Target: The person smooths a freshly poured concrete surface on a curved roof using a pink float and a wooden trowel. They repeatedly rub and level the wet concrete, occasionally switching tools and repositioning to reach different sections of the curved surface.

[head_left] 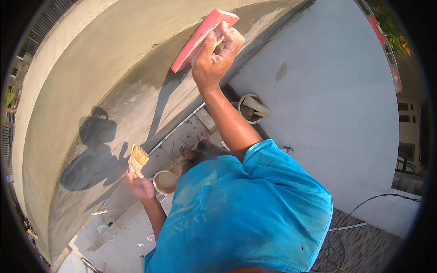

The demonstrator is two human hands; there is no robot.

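Note:
My right hand (216, 57) is raised and closed around the back of a pink plastering float (198, 43). The float lies against, or very close to, the grey plastered wall (136, 86); its handle is mostly hidden by my fingers. Lower on the left, my left hand (140, 185) grips a wide brush (138, 158) with pale bristles pointing up, held just off the wall. Below the brush, beside my left hand, stands a round bucket (165, 182) holding something brownish.
A second bucket (251, 109) with tools in it stands by the smooth pale wall (327, 100) on my right. A red level (387, 54) runs along that wall's far edge. A dark cable (378, 196) trails at lower right. My bare feet (193, 145) stand on the floor.

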